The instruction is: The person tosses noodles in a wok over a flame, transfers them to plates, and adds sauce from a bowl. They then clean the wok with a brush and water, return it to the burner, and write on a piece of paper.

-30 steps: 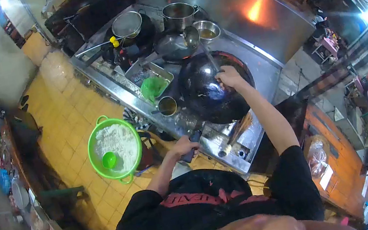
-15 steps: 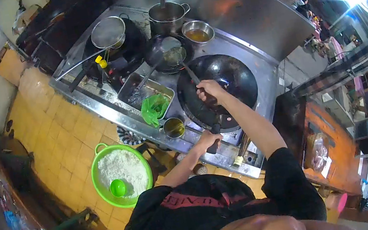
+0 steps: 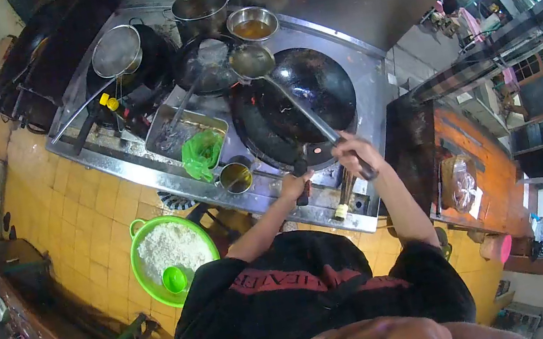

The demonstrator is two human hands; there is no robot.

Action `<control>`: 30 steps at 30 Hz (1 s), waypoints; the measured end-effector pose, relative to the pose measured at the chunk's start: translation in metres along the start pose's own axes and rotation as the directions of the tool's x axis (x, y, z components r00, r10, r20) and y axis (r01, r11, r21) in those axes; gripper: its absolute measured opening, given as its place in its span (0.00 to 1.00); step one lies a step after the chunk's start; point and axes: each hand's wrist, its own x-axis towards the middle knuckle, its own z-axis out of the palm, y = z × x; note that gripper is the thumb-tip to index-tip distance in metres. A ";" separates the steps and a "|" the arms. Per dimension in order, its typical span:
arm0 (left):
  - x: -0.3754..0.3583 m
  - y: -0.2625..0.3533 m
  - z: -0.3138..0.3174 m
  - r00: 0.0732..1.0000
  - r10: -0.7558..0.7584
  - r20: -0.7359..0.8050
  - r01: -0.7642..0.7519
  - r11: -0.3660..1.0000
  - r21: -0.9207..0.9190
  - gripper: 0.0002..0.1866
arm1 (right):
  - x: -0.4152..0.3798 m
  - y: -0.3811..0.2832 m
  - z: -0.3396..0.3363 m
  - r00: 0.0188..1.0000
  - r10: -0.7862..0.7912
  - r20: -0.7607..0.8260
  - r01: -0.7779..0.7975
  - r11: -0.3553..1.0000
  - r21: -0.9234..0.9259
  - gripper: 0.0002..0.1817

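My right hand [image 3: 356, 152] is closed round the dark handle of a long ladle [image 3: 252, 62], whose bowl hangs at the upper left rim of the large black wok [image 3: 315, 89]. My left hand [image 3: 296, 187] grips the wok handle [image 3: 302, 182] at the wok's near side. Left of the wok's handle stands a small metal pot [image 3: 236, 178] of yellowish liquid. A smaller dark pan [image 3: 200, 73] lies behind and left of the wok, beside a metal bowl [image 3: 252, 24] of amber liquid.
A metal tray [image 3: 156, 133] holds a green bag [image 3: 202, 154]. At the back are a tall pot [image 3: 198, 1] and a strainer [image 3: 117, 51] over another wok. A green basin [image 3: 146, 282] of white material stands low at left; an orange table [image 3: 478, 169] is at right.
My right hand has moved toward my body and right, drawing the ladle out of the smaller pan to the wok's rim. My left hand keeps its hold. The whole view has shifted.
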 end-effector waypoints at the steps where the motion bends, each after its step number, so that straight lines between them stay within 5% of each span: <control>1: 0.000 0.001 0.001 1.000 0.000 0.000 0.000 1.000 0.000 0.18 | -0.012 0.005 -0.005 1.000 -0.003 -0.022 0.002 1.000 -0.022 0.24; 4: -0.007 0.004 0.004 0.996 0.090 0.003 -0.090 0.996 -0.011 0.18 | -0.034 0.026 -0.011 0.978 0.037 -0.204 -0.038 0.999 0.000 0.28; 8: -0.017 0.015 0.005 0.999 0.019 -0.032 -0.018 1.000 0.026 0.16 | -0.016 0.067 -0.009 0.919 -0.163 -0.359 -0.043 0.864 -0.503 0.30; 9: -0.017 0.015 0.004 1.000 -0.001 -0.024 0.002 0.999 0.038 0.16 | -0.009 0.079 -0.020 0.922 -0.160 -0.354 -0.044 0.862 -0.505 0.30; 11: -0.016 0.015 0.005 0.999 0.009 -0.036 -0.007 0.999 0.050 0.16 | 0.009 0.101 -0.031 0.751 -0.636 -0.175 0.003 0.268 -0.964 0.32; 12: -0.015 0.015 0.005 0.999 0.014 -0.039 -0.011 0.998 0.068 0.17 | 0.012 0.100 -0.026 0.657 -0.754 0.001 -0.017 -0.016 -1.000 0.34; 18: -0.011 0.007 0.001 1.000 0.008 -0.020 -0.008 1.000 0.006 0.17 | 0.099 0.047 0.014 0.644 -0.735 0.213 0.151 -0.151 -0.977 0.35; 21: 0.011 -0.012 -0.001 0.995 0.098 -0.033 -0.094 0.991 0.092 0.17 | 0.165 0.032 0.030 0.636 -0.731 0.247 0.107 -0.233 -0.967 0.34; 23: 0.007 -0.007 -0.001 0.998 0.054 -0.025 -0.053 0.997 0.048 0.16 | 0.182 0.017 0.049 0.896 -0.418 -0.153 -0.008 0.327 -0.945 0.29; 24: 0.004 -0.004 -0.002 1.000 0.025 -0.019 -0.025 1.000 0.016 0.16 | 0.187 0.014 0.047 0.896 -0.420 -0.148 -0.003 0.327 -0.945 0.29; 26: 0.001 0.002 -0.003 1.000 0.004 -0.028 -0.003 0.999 0.050 0.17 | 0.192 0.006 0.042 0.992 -0.039 -0.122 -0.018 0.900 -0.435 0.22; 27: -0.001 0.003 -0.003 0.999 -0.022 -0.033 0.025 0.997 0.077 0.17 | 0.183 0.003 0.046 0.992 -0.044 -0.121 -0.013 0.901 -0.434 0.22; 30: -0.004 0.008 -0.003 1.000 -0.009 0.011 0.009 1.000 0.030 0.17 | 0.143 0.001 0.040 0.997 -0.009 -0.075 0.006 0.999 -0.041 0.27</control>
